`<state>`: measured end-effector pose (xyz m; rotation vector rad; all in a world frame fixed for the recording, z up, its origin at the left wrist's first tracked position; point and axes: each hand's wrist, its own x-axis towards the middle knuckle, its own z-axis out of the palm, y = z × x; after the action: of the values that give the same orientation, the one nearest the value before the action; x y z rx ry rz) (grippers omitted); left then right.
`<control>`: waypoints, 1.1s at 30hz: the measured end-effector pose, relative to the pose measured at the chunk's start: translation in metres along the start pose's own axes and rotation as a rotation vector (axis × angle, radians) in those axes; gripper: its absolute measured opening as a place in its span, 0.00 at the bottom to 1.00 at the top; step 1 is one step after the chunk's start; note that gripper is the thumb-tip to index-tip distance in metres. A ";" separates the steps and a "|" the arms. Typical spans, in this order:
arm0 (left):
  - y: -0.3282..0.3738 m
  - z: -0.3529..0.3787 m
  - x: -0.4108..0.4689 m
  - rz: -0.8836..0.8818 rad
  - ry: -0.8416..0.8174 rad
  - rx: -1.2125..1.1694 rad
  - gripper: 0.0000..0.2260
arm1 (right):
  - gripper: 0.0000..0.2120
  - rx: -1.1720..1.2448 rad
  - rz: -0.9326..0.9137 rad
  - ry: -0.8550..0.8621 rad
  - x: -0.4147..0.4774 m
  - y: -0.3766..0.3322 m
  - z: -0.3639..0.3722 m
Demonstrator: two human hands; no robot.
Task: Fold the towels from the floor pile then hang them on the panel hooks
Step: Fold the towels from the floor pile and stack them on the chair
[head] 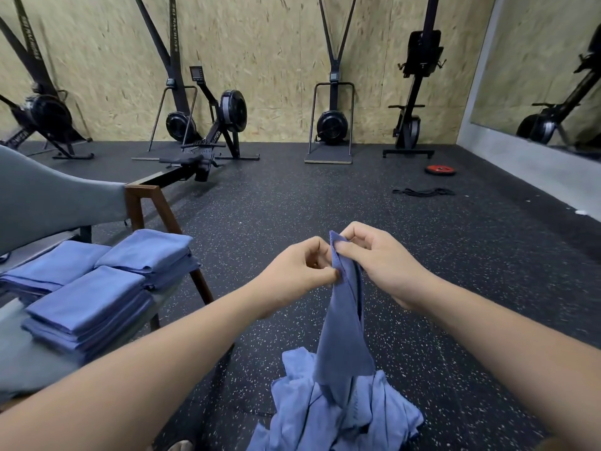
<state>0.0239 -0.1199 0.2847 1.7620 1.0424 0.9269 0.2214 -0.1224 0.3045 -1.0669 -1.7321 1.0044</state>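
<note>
Holding: the left hand (294,276) and right hand (380,258) each pinched the top hem of one blue towel (341,320), fingers curled
Towel: hung straight down between the forearms; its lower end reached the floor pile (325,415)
Floor pile: crumpled blue towels on the speckled floor (455,255); below the hands
Folded stacks (87,307): three; close together on the grey table (29,362) at left

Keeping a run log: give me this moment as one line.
towel: hangs over floor pile | left hand: pinches edge | right hand: pinches top corner | folded stacks: three on seat
</note>
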 end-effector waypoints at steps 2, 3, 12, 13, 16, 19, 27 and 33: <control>0.002 0.003 -0.001 -0.001 0.006 0.019 0.13 | 0.10 -0.019 -0.020 0.006 0.000 0.002 -0.001; 0.003 0.005 -0.001 0.003 0.012 0.033 0.16 | 0.10 -0.035 -0.030 0.009 0.000 0.003 -0.001; -0.002 0.009 0.005 0.040 0.122 0.236 0.08 | 0.09 -0.110 -0.133 0.002 0.004 0.008 -0.008; -0.003 0.007 0.006 0.037 0.116 0.240 0.06 | 0.08 -0.112 -0.143 0.019 0.005 0.008 -0.010; -0.006 0.001 0.007 0.005 0.129 0.316 0.03 | 0.06 -0.110 -0.152 0.060 0.005 0.006 -0.016; -0.012 -0.010 0.009 -0.016 0.136 0.398 0.05 | 0.06 -0.132 -0.164 0.100 0.007 0.005 -0.025; -0.043 -0.056 0.016 -0.032 0.165 0.601 0.04 | 0.07 0.032 -0.138 0.357 0.013 0.002 -0.059; -0.056 -0.088 0.011 -0.134 0.205 0.592 0.06 | 0.07 0.056 -0.105 0.458 0.013 0.006 -0.081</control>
<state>-0.0653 -0.0680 0.2653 2.0595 1.6760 0.7711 0.2939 -0.0927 0.3284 -1.0612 -1.3624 0.6733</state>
